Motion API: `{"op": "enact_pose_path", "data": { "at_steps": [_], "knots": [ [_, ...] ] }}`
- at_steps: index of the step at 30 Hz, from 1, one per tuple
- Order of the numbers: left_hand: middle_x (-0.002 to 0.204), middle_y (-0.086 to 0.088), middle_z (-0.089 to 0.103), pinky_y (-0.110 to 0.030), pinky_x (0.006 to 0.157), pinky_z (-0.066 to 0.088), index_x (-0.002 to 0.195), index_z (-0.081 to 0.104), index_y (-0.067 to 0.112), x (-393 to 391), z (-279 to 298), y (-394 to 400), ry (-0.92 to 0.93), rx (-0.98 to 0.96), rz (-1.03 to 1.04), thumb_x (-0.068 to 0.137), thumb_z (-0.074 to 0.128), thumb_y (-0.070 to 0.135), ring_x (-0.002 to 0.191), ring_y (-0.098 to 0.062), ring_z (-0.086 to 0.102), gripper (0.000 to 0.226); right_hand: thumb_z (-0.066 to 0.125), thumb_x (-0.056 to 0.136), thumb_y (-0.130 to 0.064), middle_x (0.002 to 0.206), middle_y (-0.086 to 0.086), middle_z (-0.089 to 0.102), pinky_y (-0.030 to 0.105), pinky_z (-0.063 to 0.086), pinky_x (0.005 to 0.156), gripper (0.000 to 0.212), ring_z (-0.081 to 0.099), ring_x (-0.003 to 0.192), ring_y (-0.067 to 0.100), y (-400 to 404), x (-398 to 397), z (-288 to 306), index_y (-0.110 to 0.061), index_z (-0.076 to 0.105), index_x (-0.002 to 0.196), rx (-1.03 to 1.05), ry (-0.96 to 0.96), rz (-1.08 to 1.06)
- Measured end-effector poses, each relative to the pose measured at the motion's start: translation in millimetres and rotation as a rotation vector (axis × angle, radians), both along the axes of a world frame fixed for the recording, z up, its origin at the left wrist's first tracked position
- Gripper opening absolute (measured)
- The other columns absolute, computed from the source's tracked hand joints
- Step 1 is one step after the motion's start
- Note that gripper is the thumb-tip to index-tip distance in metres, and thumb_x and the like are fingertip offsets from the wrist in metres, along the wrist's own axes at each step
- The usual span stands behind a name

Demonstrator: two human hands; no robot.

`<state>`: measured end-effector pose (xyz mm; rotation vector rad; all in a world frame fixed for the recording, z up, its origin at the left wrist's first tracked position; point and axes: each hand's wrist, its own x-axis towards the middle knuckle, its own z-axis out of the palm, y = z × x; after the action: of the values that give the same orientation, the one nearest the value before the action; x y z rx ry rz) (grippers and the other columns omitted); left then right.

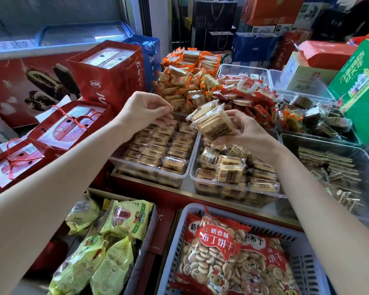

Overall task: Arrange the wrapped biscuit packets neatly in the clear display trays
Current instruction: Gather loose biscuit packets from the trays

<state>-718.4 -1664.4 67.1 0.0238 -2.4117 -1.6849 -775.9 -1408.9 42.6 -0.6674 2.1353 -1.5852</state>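
A person's right hand (246,129) holds a small stack of wrapped biscuit packets (214,122) above the gap between two clear display trays, fingers curled under the stack and thumb along its near side. The left hand (146,111) hovers over the far edge of the left tray (149,167), fingertips pinched together; whether anything lies between them cannot be told. The left tray holds packets in orderly rows, whereas the right tray (237,188) holds a loose, tilted heap. Risks, as judged from this arrangement: the held stack is gripped only from below and one side, so the top packets could slide off and land across the tidy rows; setting packets onto the uneven heap at right could leave them tilted or spilling over the rim; the slippery film wrappers make a several-packet grip insecure. Legible writing is limited: the packet labels are too small to read; the red bags of round biscuits (226,252) in the near basket (179,231) read "奶香味 布丁饼干"; the far red gift bag (107,79) carries an oval logo reading "冠芳".
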Motion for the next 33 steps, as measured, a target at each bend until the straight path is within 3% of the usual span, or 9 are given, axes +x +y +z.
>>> {"op": "enact_pose_path", "data": {
  "at_steps": [5,8,13,17,20,23,28,30,33],
  "knots": [
    [0.092,-0.002,0.071,-0.023,0.078,0.055,0.1,0.068,0.015,-12,-7,15,-0.082,-0.112,-0.104,0.081,0.07,0.014,0.083,-0.012,0.067,0.019,0.08,0.061,-0.018,0.119,0.014,0.062,0.031,0.049,0.095,0.069,0.061,0.111,0.022,4,-8,-16,-0.021,0.049,0.122,-0.019,-0.06,-0.014],
    [0.086,0.0,0.071,-0.028,0.078,0.055,0.09,0.07,0.02,-24,-13,30,-0.015,-0.235,-0.07,0.077,0.075,0.013,0.077,-0.012,0.066,0.015,0.08,0.067,-0.01,0.117,0.013,0.063,0.031,0.049,0.096,0.063,0.061,0.11,0.021,1,-14,-18,-0.019,0.05,0.122,-0.037,-0.065,-0.013],
    [0.067,0.0,0.071,-0.018,0.06,0.056,0.081,0.069,0.005,-43,-21,40,-0.088,-0.034,-0.056,0.083,0.067,0.002,0.061,-0.008,0.068,0.004,0.08,0.068,-0.012,0.117,0.009,0.06,0.03,0.05,0.095,0.064,0.061,0.107,0.02,7,-24,-18,-0.021,0.05,0.123,0.049,-0.01,-0.028],
    [0.072,-0.004,0.071,-0.025,0.066,0.058,0.083,0.067,0.006,-58,-39,45,-0.084,-0.241,-0.009,0.085,0.067,0.007,0.064,-0.013,0.07,0.002,0.081,0.071,-0.009,0.101,-0.01,0.054,0.007,0.045,0.076,0.062,0.057,0.085,0.008,8,-39,-20,-0.018,0.047,0.122,0.242,0.222,-0.092],
    [0.069,0.002,0.069,-0.02,0.067,0.056,0.083,0.064,0.011,-62,-48,33,-0.087,-0.427,0.019,0.087,0.062,0.006,0.059,-0.005,0.067,0.007,0.081,0.072,-0.018,0.114,0.003,0.051,0.018,0.036,0.084,0.066,0.051,0.102,0.016,16,-62,-37,-0.012,0.046,0.128,0.431,0.393,-0.325],
    [0.08,-0.002,0.071,-0.024,0.073,0.053,0.085,0.066,0.015,-58,-64,12,-0.207,-0.535,0.004,0.086,0.063,0.009,0.073,-0.01,0.067,0.007,0.08,0.074,-0.023,0.127,0.013,0.046,0.026,0.033,0.083,0.069,0.048,0.113,0.025,29,-75,-58,-0.01,0.043,0.131,0.629,0.29,-0.504],
    [0.098,-0.004,0.068,-0.024,0.077,0.044,0.096,0.066,0.018,-48,-90,-6,-0.409,-0.666,0.002,0.087,0.06,0.015,0.089,-0.016,0.062,0.011,0.076,0.077,-0.023,0.124,0.009,0.045,0.037,0.041,0.092,0.068,0.048,0.113,0.025,8,-69,-88,-0.015,0.04,0.134,0.755,0.362,-0.262],
    [0.103,-0.005,0.067,-0.024,0.078,0.043,0.104,0.066,0.014,-47,-93,-7,-0.435,-0.704,-0.015,0.089,0.059,0.016,0.093,-0.016,0.059,0.016,0.067,0.084,-0.018,0.134,0.01,0.04,0.045,0.036,0.099,0.07,0.041,0.122,0.029,-2,-72,-93,-0.02,0.03,0.143,0.982,0.474,-0.218],
    [0.107,-0.007,0.067,-0.026,0.085,0.045,0.108,0.065,0.011,-42,-94,-11,-0.441,-0.734,-0.027,0.091,0.056,0.017,0.101,-0.02,0.06,0.02,0.059,0.089,-0.014,0.151,0.015,0.019,0.054,0.02,0.111,0.082,0.02,0.138,0.036,-7,-79,-91,-0.024,0.006,0.151,1.253,0.434,-0.219]
  ]
}}
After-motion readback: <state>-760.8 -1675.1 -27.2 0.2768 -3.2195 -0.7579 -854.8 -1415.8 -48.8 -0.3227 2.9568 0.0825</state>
